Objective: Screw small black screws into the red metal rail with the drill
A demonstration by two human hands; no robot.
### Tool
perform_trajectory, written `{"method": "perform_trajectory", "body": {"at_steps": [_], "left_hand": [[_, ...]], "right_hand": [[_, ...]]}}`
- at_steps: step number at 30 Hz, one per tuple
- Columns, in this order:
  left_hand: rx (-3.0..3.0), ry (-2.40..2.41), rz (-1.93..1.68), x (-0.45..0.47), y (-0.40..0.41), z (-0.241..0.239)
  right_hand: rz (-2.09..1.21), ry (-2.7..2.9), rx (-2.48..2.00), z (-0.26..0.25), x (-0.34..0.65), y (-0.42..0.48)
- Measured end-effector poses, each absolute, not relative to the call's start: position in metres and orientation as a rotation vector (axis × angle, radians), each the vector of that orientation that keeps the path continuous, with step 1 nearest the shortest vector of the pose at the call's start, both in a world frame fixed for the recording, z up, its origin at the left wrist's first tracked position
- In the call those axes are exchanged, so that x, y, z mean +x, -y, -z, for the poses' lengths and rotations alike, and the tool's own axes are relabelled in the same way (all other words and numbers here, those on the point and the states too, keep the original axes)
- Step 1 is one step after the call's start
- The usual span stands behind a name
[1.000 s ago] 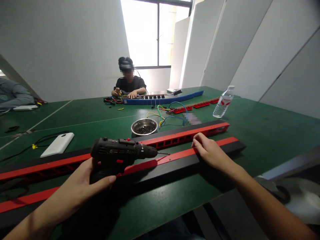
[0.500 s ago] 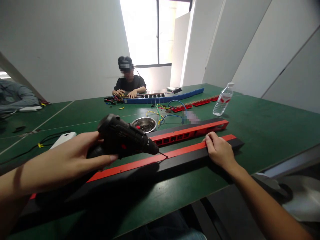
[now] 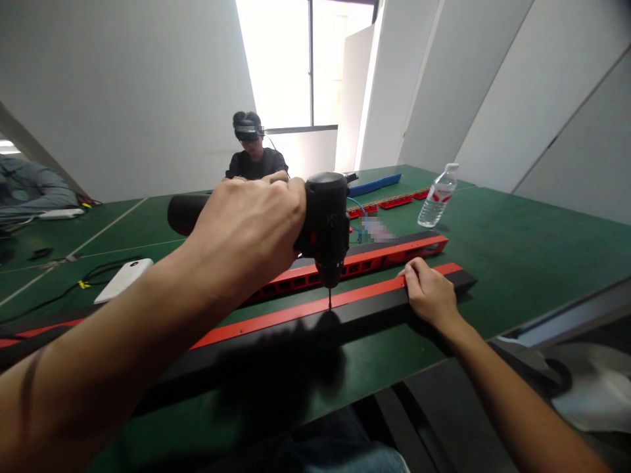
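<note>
Both sets of fingers clamp: left hand (image 3: 254, 220) round drill (image 3: 326, 213), right hand (image 3: 431, 289) on red-black bar (image 3: 290, 311); bottle label (image 3: 440, 194) seems illegible.

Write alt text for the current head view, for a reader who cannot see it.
The left hand holds a black power drill, its bit pointing down at a red-and-black bar, which the right hand grips farther along. A second bar lies behind it on a green table, where a clear bottle stands; another person sits across.
</note>
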State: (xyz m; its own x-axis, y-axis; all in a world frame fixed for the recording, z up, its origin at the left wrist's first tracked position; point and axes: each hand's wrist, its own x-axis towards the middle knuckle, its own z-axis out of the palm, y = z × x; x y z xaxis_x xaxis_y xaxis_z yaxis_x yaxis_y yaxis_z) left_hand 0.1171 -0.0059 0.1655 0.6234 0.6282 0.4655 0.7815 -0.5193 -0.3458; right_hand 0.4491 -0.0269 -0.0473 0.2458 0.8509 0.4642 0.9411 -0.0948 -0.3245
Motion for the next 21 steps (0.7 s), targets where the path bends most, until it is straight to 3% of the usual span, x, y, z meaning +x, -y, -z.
{"method": "perform_trajectory", "body": {"at_steps": [11,21], "left_hand": [[-2.196,1.078,0.367,0.123,0.019,-0.164],[-2.185,1.07,0.343,0.122,0.024,-0.163]], "right_hand": [[0.199,1.632,-1.942,0.046,0.448,0.028],[-0.016,1.834,-1.855,0.032,0.487,0.028]]}}
